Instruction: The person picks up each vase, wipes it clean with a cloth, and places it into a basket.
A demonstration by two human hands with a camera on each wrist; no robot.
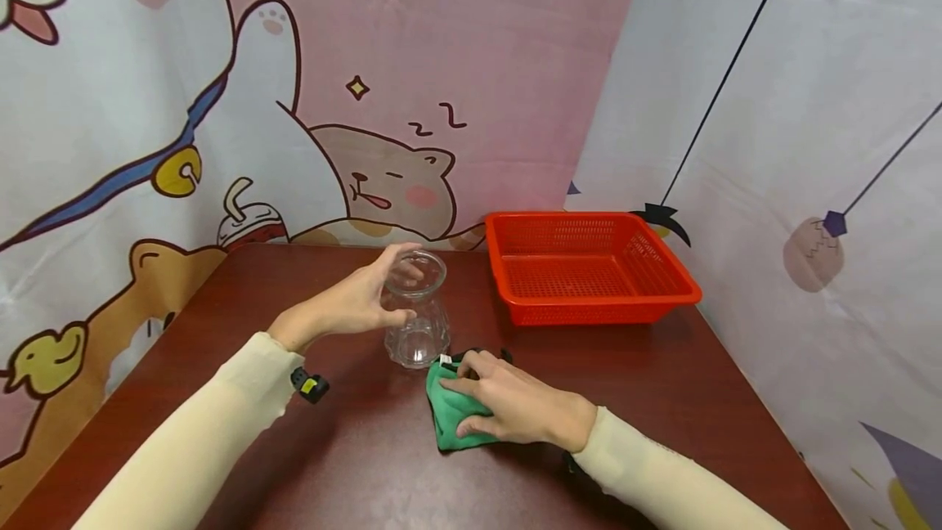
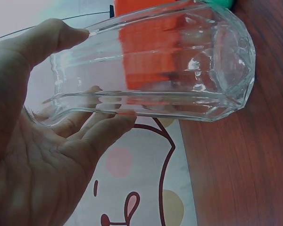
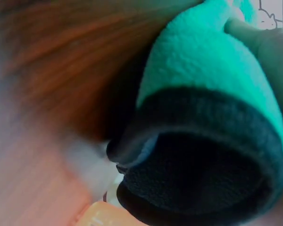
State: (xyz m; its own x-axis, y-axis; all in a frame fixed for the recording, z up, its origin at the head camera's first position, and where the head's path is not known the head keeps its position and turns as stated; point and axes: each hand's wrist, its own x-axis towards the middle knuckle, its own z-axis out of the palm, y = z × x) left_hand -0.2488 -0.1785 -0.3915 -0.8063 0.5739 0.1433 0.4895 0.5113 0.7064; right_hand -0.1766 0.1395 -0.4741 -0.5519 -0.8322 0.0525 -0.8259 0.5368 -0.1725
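**Glass vase held, cloth gripped on the table**

The left hand (image 1: 353,301) is curling its thumb and fingers around the neck of the clear glass vase (image 1: 417,319), which is standing upright at the centre of the head view, its long axis vertical and its mouth pointing up. The right hand (image 1: 515,407) is closing over the green cloth (image 1: 452,411), just below the vase on the brown table (image 1: 662,383). The red basket (image 1: 589,268), right of centre, is sitting with nothing in it.

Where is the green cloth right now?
In the head view, the green cloth lies on the table under the right hand, just in front of the glass vase.
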